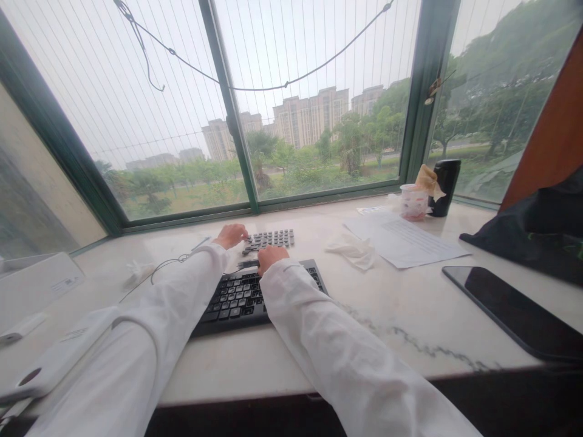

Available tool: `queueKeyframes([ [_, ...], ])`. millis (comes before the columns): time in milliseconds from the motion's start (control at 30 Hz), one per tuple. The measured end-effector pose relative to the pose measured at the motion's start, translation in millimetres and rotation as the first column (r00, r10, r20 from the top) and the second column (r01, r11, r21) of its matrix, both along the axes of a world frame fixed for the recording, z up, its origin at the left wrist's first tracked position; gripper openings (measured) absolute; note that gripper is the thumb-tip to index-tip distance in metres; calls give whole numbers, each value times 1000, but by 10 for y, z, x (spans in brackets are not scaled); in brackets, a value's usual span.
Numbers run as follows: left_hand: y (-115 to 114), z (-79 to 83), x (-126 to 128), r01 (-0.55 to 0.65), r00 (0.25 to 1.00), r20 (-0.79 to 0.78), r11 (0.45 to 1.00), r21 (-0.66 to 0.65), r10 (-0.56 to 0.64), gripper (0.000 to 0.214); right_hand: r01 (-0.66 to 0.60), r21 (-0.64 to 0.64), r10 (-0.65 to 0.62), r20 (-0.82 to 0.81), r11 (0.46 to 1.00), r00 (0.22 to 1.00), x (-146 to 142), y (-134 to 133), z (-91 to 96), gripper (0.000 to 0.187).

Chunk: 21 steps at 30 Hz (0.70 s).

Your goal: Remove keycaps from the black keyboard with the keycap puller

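My left hand reaches over the white marble sill, its fingertips at the left end of several rows of loose dark keycaps. My right hand hangs just above the top edge of a black keyboard, close below the keycaps. Its fingers curl under and hide whatever lies beneath them. A dark strip lies between the keycaps and the keyboard. White sleeves cover both my forearms, which cross the sill and the keyboard's lower corners.
A thin cable and crumpled tissues lie near the keyboard. To the right are a printed sheet, a plastic cup, a black flask and a dark tablet. A window frame bounds the sill's far side.
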<state>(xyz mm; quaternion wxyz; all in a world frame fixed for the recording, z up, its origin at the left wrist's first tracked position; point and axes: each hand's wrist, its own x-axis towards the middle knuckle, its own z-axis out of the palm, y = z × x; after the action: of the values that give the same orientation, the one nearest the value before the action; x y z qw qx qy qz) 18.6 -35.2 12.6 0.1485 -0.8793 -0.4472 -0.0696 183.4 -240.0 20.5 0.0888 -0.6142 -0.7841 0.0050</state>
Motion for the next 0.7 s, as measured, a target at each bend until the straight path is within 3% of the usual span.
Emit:
queueKeyframes([
  [700, -79, 30, 24, 6, 1000, 1, 1000, 28, -6, 18, -9, -2, 9, -19, 1000, 1000, 2, 14, -12, 35],
])
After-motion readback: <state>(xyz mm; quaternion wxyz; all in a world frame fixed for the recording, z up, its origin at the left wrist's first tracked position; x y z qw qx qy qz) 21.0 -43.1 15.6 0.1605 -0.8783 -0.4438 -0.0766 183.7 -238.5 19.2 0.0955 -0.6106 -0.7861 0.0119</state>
